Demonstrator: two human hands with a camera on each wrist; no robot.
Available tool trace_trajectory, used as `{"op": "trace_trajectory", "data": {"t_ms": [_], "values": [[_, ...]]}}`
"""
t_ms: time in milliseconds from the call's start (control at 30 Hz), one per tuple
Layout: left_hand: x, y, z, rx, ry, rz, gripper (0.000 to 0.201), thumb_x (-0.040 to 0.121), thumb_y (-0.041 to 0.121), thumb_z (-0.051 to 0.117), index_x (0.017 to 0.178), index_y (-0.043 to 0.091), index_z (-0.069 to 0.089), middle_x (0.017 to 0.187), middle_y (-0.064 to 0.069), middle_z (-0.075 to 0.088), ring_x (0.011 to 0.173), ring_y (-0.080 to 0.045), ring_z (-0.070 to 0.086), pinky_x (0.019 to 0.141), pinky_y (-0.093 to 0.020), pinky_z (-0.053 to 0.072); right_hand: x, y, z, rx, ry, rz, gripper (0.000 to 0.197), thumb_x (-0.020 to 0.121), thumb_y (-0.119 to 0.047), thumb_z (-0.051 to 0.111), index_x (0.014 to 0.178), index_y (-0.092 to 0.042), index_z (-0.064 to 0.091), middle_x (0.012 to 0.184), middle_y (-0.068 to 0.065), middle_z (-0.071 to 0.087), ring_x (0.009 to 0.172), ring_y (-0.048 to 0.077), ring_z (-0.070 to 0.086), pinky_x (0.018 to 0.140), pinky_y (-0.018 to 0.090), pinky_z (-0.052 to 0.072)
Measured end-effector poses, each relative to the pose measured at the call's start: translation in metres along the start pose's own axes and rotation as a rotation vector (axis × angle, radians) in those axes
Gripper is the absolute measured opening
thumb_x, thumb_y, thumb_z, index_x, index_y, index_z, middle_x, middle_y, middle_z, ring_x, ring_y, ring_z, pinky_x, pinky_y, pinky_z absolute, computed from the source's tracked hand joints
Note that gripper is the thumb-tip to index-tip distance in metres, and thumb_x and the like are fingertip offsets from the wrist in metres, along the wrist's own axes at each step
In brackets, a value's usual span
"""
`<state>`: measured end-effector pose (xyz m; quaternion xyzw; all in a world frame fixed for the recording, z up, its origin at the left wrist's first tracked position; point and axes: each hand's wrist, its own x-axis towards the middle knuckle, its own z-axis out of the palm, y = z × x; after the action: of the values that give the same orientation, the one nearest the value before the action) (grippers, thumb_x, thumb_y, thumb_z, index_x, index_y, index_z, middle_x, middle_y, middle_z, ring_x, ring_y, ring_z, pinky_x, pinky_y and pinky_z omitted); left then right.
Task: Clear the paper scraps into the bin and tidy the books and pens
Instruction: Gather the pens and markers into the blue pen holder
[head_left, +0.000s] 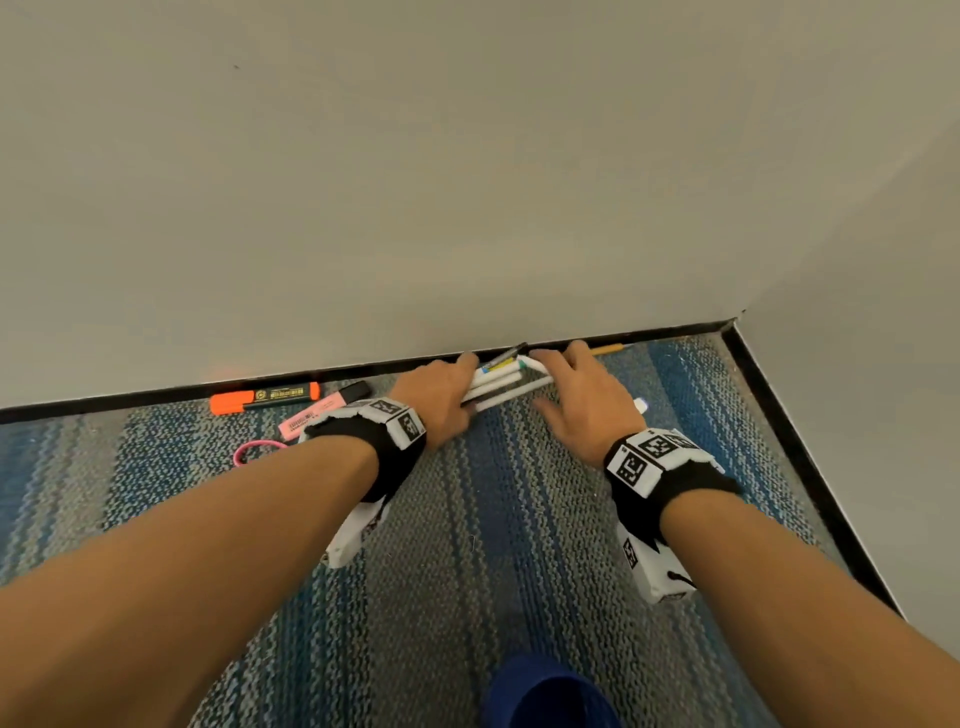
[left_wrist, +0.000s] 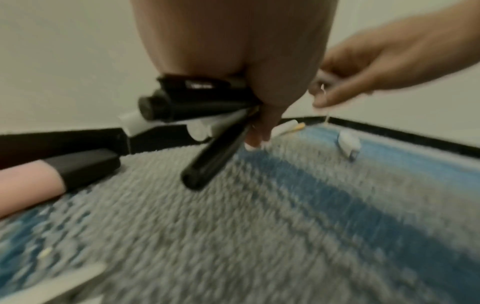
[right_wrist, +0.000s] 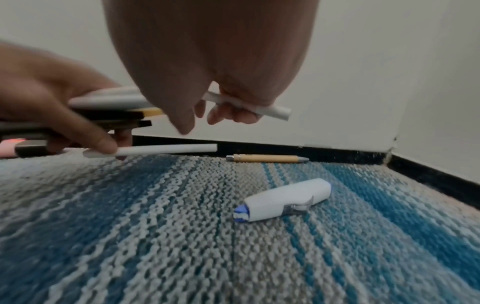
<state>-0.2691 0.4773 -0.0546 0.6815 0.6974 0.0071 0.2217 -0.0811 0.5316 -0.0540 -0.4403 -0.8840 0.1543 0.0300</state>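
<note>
Along the skirting, at the left, an orange highlighter (head_left: 265, 397) and a pink highlighter (head_left: 322, 408) are lying loose on the carpet (head_left: 493, 519). Just right of them the left hand (head_left: 441, 397) is clutching a bundle of pens (head_left: 501, 383) (white and black barrels, splayed unevenly), while the right hand (head_left: 582, 397) is pinching one white pen (right_wrist: 249, 106) to add. Pen gathering looks underway; next, probably, the wooden pen (right_wrist: 267, 158) and white cap (right_wrist: 285, 199) need collecting.

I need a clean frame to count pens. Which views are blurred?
Left wrist view: heavily motion-blurred, carpet smeared. Right wrist view: sharp on the bamboo pen, left hand soft. Head view: sharpest, both hands on the pen bundle.
</note>
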Motion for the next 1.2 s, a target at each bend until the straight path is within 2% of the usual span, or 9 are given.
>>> {"op": "trace_trajectory", "data": {"t_ms": [100,200,300,400,600,767,900,1000,1200], "values": [[-0.007,0.016,-0.023,-0.223,0.003,0.029,0.026,0.087,0.023,0.065,0.107,0.013,0.051,0.098,-0.009,0.060,0.091,-0.031,0.059,0.069,-0.032,0.042,-0.003,-0.008,-0.011,-0.008,0.004,0.012,0.054,0.082,-0.034,0.070,0.128,-0.015,0.048,0.117,0.008,0.045,0.096,0.026,0.051,0.073,0.034,0.044],[-0.017,0.026,-0.045,-0.578,0.056,0.027,0.020,0.081,0.012,0.071,0.090,0.011,0.052,0.084,-0.010,0.058,0.075,-0.027,0.059,0.072,-0.038,0.051,-0.007,-0.014,-0.028,0.072,-0.041,0.071,0.034,0.088,-0.041,0.063,0.109,-0.015,0.058,0.097,0.005,0.059,0.086,0.025,0.055,0.071,0.036,0.044],[-0.029,0.032,-0.067,-0.927,0.198,-0.013,0.013,0.087,0.003,0.063,0.083,0.007,0.050,0.078,-0.015,0.061,0.066,-0.033,0.064,0.064,-0.037,0.056,-0.026,-0.017,-0.051,0.120,-0.115,0.140,0.032,0.097,-0.040,0.048,0.073,-0.019,0.054,0.068,0.000,0.060,0.064,0.019,0.055,0.064,0.032,0.039],[-0.042,0.043,-0.084,-1.125,0.218,-0.021,0.023,0.096,0.004,0.050,0.079,0.016,0.041,0.070,-0.012,0.063,0.056,-0.023,0.063,0.058,-0.031,0.051,-0.050,-0.026,-0.072,0.363,-0.055,0.234,0.050,0.101,-0.035,0.040,0.059,-0.018,0.060,0.072,0.007,0.068,0.064,0.018,0.055,0.070,0.034,0.041],[-0.071,0.082,-0.081,-1.260,0.071,0.038,0.010,0.098,0.009,0.050,0.090,0.011,0.045,0.089,-0.018,0.067,0.069,-0.026,0.066,0.051,-0.026,0.052,-0.082,-0.059,-0.106,0.784,0.092,0.317,0.042,0.101,-0.039,0.040,0.077,-0.012,0.063,0.071,-0.006,0.049,0.068,0.011,0.046,0.066,0.025,0.035],[-0.080,0.107,-0.077,-1.293,0.131,0.098,0.022,0.093,0.010,0.055,0.073,0.013,0.050,0.067,-0.007,0.055,0.064,-0.022,0.056,0.067,-0.037,0.052,-0.096,-0.066,-0.116,0.933,-0.020,0.286,0.028,0.100,-0.023,0.048,0.083,-0.005,0.061,0.064,0.004,0.058,0.048,0.010,0.044,0.044,0.018,0.037],[-0.084,0.113,-0.076,-1.274,0.030,0.106,0.021,0.094,0.014,0.057,0.074,0.014,0.054,0.064,-0.001,0.058,0.064,-0.018,0.058,0.065,-0.032,0.053,-0.105,-0.059,-0.129,0.970,-0.064,0.309,0.016,0.092,-0.012,0.061,0.097,0.002,0.067,0.083,0.017,0.070,0.061,0.014,0.065,0.055,0.018,0.054],[-0.095,0.116,-0.075,-1.356,-0.147,0.105,0.022,0.096,0.023,0.056,0.095,0.002,0.063,0.078,-0.019,0.062,0.071,-0.031,0.062,0.069,-0.043,0.057,-0.109,-0.054,-0.135,1.072,-0.140,0.266,0.016,0.088,-0.005,0.065,0.101,0.002,0.068,0.092,0.021,0.072,0.071,0.020,0.071,0.066,0.021,0.059],[-0.107,0.121,-0.073,-1.422,-0.330,-0.005,0.055,0.086,0.061,0.054,0.104,0.009,0.062,0.079,-0.012,0.066,0.055,-0.016,0.061,0.051,-0.025,0.055,-0.103,-0.054,-0.130,0.580,-0.155,0.078,0.025,0.093,-0.029,0.060,0.072,-0.017,0.065,0.064,-0.002,0.059,0.054,0.000,0.048,0.057,0.016,0.040]]}}
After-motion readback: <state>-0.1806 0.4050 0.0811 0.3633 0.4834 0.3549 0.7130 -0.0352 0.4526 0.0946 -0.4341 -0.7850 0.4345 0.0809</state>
